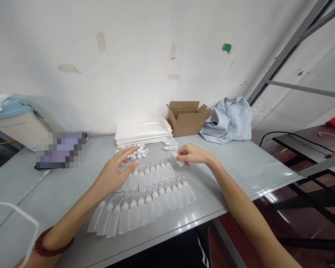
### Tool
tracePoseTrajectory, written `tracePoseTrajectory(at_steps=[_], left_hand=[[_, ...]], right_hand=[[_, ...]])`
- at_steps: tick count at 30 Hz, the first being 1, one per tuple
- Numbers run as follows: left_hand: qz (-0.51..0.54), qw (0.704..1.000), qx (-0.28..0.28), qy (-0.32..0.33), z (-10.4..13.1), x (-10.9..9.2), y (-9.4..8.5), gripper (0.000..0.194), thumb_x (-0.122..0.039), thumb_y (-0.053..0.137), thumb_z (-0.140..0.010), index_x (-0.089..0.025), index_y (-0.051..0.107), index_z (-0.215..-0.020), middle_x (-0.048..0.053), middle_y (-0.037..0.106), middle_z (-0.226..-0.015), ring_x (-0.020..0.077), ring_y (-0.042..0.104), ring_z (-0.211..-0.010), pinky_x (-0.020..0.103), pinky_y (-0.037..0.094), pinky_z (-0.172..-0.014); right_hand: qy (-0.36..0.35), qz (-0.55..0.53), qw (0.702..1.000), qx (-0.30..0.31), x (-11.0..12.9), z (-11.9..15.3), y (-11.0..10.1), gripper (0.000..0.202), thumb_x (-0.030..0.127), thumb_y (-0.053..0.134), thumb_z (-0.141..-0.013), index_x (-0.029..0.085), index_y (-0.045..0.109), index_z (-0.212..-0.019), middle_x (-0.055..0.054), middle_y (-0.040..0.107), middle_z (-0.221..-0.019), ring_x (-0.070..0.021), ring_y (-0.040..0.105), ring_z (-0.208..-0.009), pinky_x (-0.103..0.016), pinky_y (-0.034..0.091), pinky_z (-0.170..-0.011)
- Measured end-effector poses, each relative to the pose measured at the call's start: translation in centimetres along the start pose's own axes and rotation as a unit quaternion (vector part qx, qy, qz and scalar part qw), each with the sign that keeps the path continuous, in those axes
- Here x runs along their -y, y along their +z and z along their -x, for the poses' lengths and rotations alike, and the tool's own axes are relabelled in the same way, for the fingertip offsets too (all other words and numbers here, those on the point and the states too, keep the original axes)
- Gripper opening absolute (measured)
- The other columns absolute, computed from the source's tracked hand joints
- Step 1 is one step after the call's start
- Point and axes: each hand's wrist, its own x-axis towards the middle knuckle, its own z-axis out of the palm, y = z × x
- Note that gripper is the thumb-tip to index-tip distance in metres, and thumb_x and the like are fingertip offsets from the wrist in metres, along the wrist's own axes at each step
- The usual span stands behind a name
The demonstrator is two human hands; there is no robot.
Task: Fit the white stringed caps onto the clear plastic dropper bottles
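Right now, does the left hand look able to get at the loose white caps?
Likely yes. The left hand looks empty, its fingers spread right by the white caps, and nothing visible blocks the way. The right hand is off to the side, holding a translucent bottle.

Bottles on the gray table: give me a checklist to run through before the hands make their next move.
1. Right hand gripping a bottle: ok.
2. Left hand open: ok, spread near the white caps.
3. Back row of bottles fully visible: not ok, left hand covers part.
4. Front row of bottles filled: cannot tell through the cloudy walls.
5. Cardboard box open: ok.
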Motion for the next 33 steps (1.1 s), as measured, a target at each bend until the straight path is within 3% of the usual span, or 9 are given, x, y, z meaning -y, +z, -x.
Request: tracePoseTrajectory(at_steps=[4, 9, 12, 18, 25, 33], left_hand=[[0.136, 0.99, -0.005, -0.023, 0.8, -1.8, 0.4, 0.042, -0.05, 0.055, -0.082, -0.027, 0.063, -0.116, 0.005, 0.061, -0.126, 0.0264, 0.057, -0.112, 0.037, 0.049, -0.091], [0.262, 0.959, -0.044, -0.093, 1.4, -2.7, 1.3, 0.03, -0.044, 0.064, -0.077, -0.025, 0.071, -0.099, 0.004, 0.072, -0.103, 0.0227, 0.064, -0.097, 0.036, 0.05, -0.091], [0.305, 0.945, -0.054, -0.111, 1.5, -2.7, 1.7, 0.03, -0.043, 0.068, -0.073, -0.023, 0.073, -0.094, 0.005, 0.073, -0.1, 0.0225, 0.065, -0.093, 0.037, 0.052, -0.088], [0.279, 0.955, -0.056, -0.087, 2.2, -3.5, 1.8, 0.028, -0.042, 0.069, -0.073, -0.024, 0.073, -0.093, 0.004, 0.073, -0.099, 0.0244, 0.065, -0.097, 0.036, 0.053, -0.087], [0.233, 0.968, -0.09, -0.021, 2.9, -4.0, 2.1, 0.017, -0.037, 0.068, -0.074, -0.025, 0.074, -0.085, 0.002, 0.072, -0.097, 0.023, 0.064, -0.098, 0.033, 0.054, -0.087], [0.288, 0.956, -0.04, -0.033, 2.6, -3.7, 1.9, 0.016, -0.035, 0.069, -0.072, -0.02, 0.068, -0.076, 0.004, 0.069, -0.088, 0.0201, 0.066, -0.083, 0.031, 0.056, -0.076]], right_hand=[[-0.062, -0.119, 0.991, -0.018, 1.2, 0.4, 0.6, 0.025, 0.029, 0.052, -0.08, 0.015, 0.052, -0.06, -0.004, 0.067, -0.066, -0.0136, 0.064, -0.057, -0.021, 0.036, -0.047], [-0.111, -0.234, 0.965, 0.037, 2.6, 0.3, 3.1, 0.012, 0.022, 0.055, -0.076, 0.012, 0.061, -0.074, -0.005, 0.069, -0.078, -0.011, 0.064, -0.054, -0.019, 0.037, -0.045], [-0.124, -0.28, 0.95, 0.065, 3.4, 0.4, 4.4, 0.016, 0.02, 0.056, -0.075, 0.012, 0.065, -0.086, -0.003, 0.067, -0.077, -0.008, 0.059, -0.05, -0.017, 0.037, -0.043], [-0.093, -0.304, 0.941, 0.113, 3.9, 0.3, 5.3, 0.021, 0.019, 0.056, -0.074, 0.012, 0.066, -0.091, -0.001, 0.066, -0.071, -0.0047, 0.049, -0.043, -0.016, 0.036, -0.039], [-0.109, -0.313, 0.933, 0.138, 3.9, 0.2, 5.6, 0.024, 0.017, 0.052, -0.073, 0.012, 0.066, -0.091, 0.0, 0.066, -0.069, -0.0043, 0.043, -0.042, -0.017, 0.037, -0.041], [-0.117, -0.317, 0.931, 0.137, 4.2, 0.2, 6.0, 0.02, 0.022, 0.057, -0.077, 0.012, 0.064, -0.094, -0.001, 0.065, -0.069, -0.005, 0.041, -0.047, -0.018, 0.034, -0.044]])
